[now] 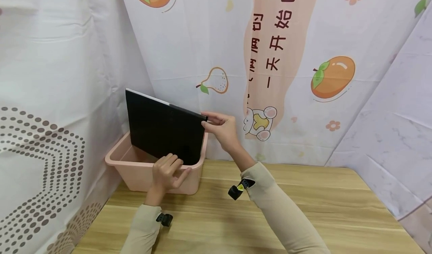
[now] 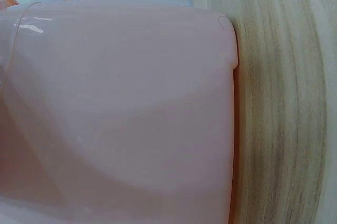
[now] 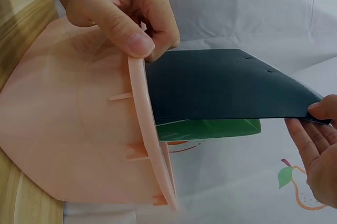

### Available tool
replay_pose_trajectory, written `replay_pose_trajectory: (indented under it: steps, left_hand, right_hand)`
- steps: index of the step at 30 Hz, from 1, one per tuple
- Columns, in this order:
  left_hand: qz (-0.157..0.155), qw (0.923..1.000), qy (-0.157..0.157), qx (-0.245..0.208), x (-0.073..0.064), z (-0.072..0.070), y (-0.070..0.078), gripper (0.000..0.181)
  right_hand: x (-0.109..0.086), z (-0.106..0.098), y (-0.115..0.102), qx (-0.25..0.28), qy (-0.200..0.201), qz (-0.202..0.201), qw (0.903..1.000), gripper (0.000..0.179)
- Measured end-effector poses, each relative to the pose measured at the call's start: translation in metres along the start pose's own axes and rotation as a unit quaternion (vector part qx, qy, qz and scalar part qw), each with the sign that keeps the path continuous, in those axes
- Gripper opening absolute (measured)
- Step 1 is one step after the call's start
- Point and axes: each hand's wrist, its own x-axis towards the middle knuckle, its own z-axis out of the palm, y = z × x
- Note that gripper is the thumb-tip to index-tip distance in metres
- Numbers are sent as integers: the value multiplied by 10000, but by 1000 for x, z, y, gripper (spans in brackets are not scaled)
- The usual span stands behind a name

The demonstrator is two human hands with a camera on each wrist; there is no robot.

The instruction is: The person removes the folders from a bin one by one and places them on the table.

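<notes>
A pink plastic bin [image 1: 135,171] stands on the table, with a flat black folder [image 1: 165,126] upright in it and rising well above the rim. My right hand [image 1: 222,130] pinches the folder's upper right corner between thumb and fingers. My left hand [image 1: 167,173] grips the bin's near rim, fingers curled over the inside and thumb on the outer side. The right wrist view shows both hands and a green flat item [image 3: 210,128] behind the folder [image 3: 226,84]. Only the bin's outer wall [image 2: 131,103] fills the left wrist view.
The wooden table [image 1: 287,205] extends to the right of the bin. A white curtain printed with fruit [image 1: 332,77] hangs behind, and another with brown dots [image 1: 64,160] hangs close on the left.
</notes>
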Motion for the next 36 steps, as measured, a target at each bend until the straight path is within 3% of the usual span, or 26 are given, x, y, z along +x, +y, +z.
replay_pose_trajectory:
  steps: [7,36]
  left_hand:
    - [11,10000,23,-19,1,-1,1,45]
    - [40,10000,59,-11,1,0,0,45]
  right_hand:
    - [1,0,-2,35,50,-162,9998,30]
    - [7,-12,-9,297,-63,-196,9993,34]
